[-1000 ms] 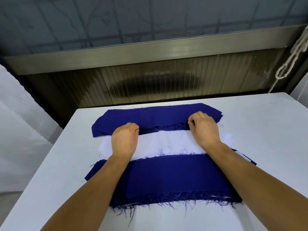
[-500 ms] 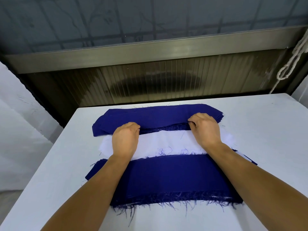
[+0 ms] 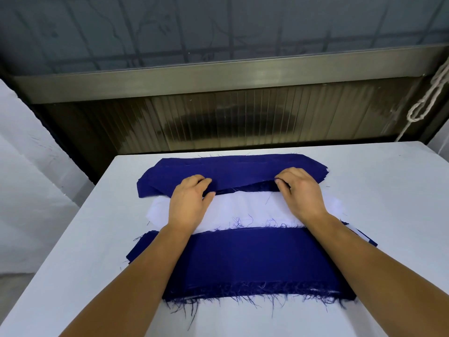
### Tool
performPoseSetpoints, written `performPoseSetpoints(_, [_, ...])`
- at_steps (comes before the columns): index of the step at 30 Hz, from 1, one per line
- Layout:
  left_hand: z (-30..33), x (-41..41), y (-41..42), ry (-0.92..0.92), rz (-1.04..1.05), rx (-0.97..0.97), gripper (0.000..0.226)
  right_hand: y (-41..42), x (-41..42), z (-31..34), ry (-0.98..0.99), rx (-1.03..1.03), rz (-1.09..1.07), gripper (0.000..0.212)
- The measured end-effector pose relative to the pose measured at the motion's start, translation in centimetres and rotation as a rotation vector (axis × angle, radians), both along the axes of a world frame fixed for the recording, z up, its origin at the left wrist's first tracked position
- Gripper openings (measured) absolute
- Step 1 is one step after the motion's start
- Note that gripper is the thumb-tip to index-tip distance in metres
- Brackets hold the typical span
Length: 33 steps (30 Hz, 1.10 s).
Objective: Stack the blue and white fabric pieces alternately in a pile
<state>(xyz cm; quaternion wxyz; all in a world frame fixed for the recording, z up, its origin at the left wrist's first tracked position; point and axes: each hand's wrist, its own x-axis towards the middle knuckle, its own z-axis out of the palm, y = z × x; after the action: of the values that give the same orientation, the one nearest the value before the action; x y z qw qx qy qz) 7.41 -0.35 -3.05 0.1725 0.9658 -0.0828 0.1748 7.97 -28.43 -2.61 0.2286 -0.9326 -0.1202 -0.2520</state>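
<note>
On the left we see the bare white table (image 3: 73,239), and on it three bands of fabric lying across, one behind another. Our left hand (image 3: 188,203) reaches over the white fabric (image 3: 243,207) in the middle, its fingers curled onto the near edge of the far blue fabric (image 3: 230,170) and its thumb tucked under that edge, so it pinches the cloth there. Between the hands that near edge is lifted slightly off the white fabric, with a darker fold showing beneath it. Closest to us lies the near blue fabric (image 3: 255,261), its frayed threads hanging toward us, and both forearms cross above it. Further right, our right hand (image 3: 301,193) also lies over the white fabric, its fingertips curled around the same near edge of the far blue fabric and gripping it. Beyond the right wrist a corner of more blue and white cloth peeks out. At the far right a pale rope (image 3: 427,100) hangs beside the wall.
</note>
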Motion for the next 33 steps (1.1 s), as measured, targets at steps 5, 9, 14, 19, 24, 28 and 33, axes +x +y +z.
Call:
performPoseSetpoints(5, [0.0,0.0,0.1,-0.061,-0.005,-0.036,0.025,0.0,-0.3,0.3,0.008,0.039,-0.021,0.013])
performPoseSetpoints(9, [0.4,-0.2,-0.1,-0.121,0.008,-0.090,0.020,0.1,-0.4,0.4,-0.018,0.039,-0.008,0.014])
performPoseSetpoints(14, [0.6,-0.3,0.1,-0.099,0.067,-0.063,0.019,0.3,-0.7,0.7,-0.045,-0.003,0.046,0.016])
performPoseSetpoints(19, [1.1,-0.6,1.3,-0.082,0.093,-0.080,0.024,0.7,-2.2,2.3,-0.060,-0.123,0.125,0.017])
performPoseSetpoints(24, [3.4,-2.7,3.9,-0.227,0.026,0.017,0.017,0.1,-5.7,4.6,-0.048,-0.190,0.116,0.011])
performPoseSetpoints(28, [5.9,-6.2,5.9,-0.255,-0.044,0.092,0.016,-0.5,-8.7,6.3,0.087,-0.162,0.114,0.006])
performPoseSetpoints(33, [8.9,-11.2,8.6,0.029,-0.160,-0.026,0.014,-1.8,-12.0,7.5,0.376,-0.013,0.202,0.007])
